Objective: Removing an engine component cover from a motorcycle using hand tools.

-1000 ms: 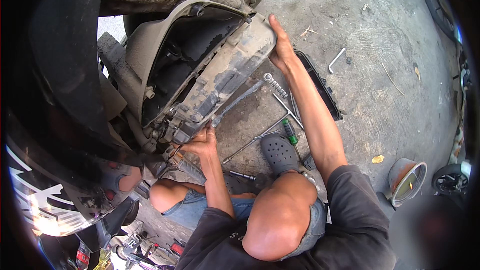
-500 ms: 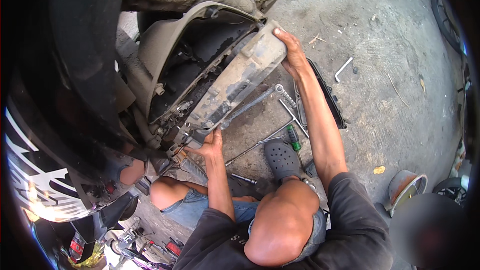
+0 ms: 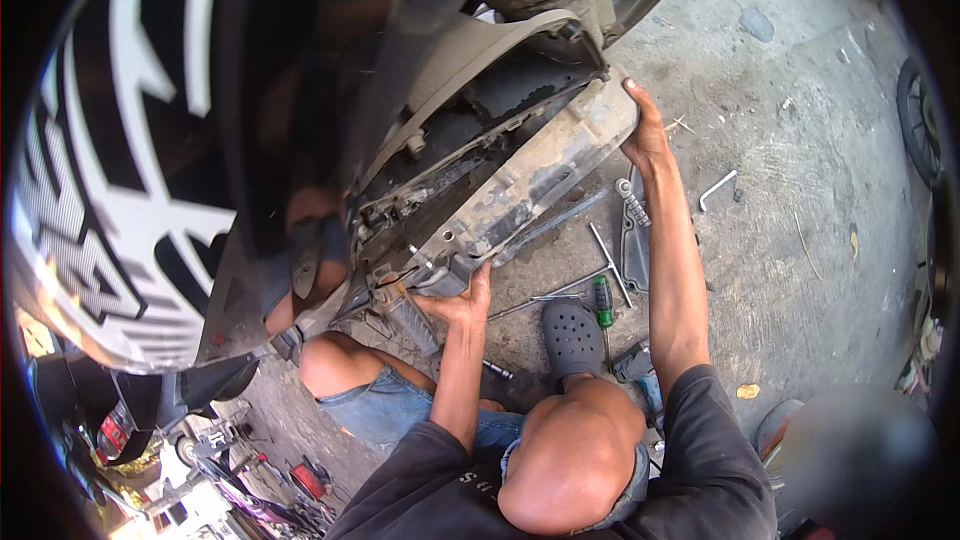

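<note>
A long, dirt-caked grey engine cover [image 3: 540, 175] lies slantwise between my two hands, beside the opened engine case [image 3: 480, 130] of a motor scooter. A dark gap shows between cover and case; whether they touch at the ends I cannot tell. My right hand [image 3: 647, 130] grips the far right end, thumb on top. At the near left end, my left hand [image 3: 462, 300] holds the cover from below with its thumb up along the edge; some fingers are hidden under it. Close to my left hand is a ribbed rubber footpeg [image 3: 410, 323].
Black bodywork with white graphics [image 3: 150, 140] fills the left. On the concrete lie a T-handle wrench [image 3: 607, 260], a green-handled screwdriver [image 3: 603, 300], a socket [image 3: 497, 370], an L-shaped key [image 3: 717, 190] and a dark flat cover [image 3: 635, 255] partly behind my right arm.
My view has shifted, so the scooter and cover sit farther right in the picture and the bodywork fills more of the left. Both hands keep their hold on the cover.
</note>
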The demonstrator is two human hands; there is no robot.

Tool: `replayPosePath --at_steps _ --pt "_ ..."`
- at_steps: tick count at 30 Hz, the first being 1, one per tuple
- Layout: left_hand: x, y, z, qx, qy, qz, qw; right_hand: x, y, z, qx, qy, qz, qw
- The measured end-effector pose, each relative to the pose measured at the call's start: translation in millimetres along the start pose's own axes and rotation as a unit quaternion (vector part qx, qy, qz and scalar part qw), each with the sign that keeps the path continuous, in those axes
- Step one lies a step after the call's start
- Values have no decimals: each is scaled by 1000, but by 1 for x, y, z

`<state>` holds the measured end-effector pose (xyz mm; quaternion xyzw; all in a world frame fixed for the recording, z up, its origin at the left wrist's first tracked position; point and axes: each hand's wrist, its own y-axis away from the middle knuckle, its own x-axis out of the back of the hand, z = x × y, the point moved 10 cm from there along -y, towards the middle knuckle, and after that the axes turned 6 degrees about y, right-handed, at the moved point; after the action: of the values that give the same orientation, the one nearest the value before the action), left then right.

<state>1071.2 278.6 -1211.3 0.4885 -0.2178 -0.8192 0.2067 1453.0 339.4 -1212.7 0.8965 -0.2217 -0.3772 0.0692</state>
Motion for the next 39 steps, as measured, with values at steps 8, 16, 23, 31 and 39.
replayPosePath --at_steps 8,16,23,31,39 --pt "1 -11 -7 27 -39 -24 999 -10 8 -8 22 42 2 999" --pt "0 -21 -16 51 -26 -30 998 -9 13 -14 33 98 29 994" --pt "11 -50 -28 83 7 -30 996 -12 30 -29 59 158 106 980" --pt "19 -89 -36 120 43 -114 985 -21 39 -40 117 283 138 942" --pt "8 -76 -44 101 -23 -117 988 -9 47 -41 126 322 135 928"
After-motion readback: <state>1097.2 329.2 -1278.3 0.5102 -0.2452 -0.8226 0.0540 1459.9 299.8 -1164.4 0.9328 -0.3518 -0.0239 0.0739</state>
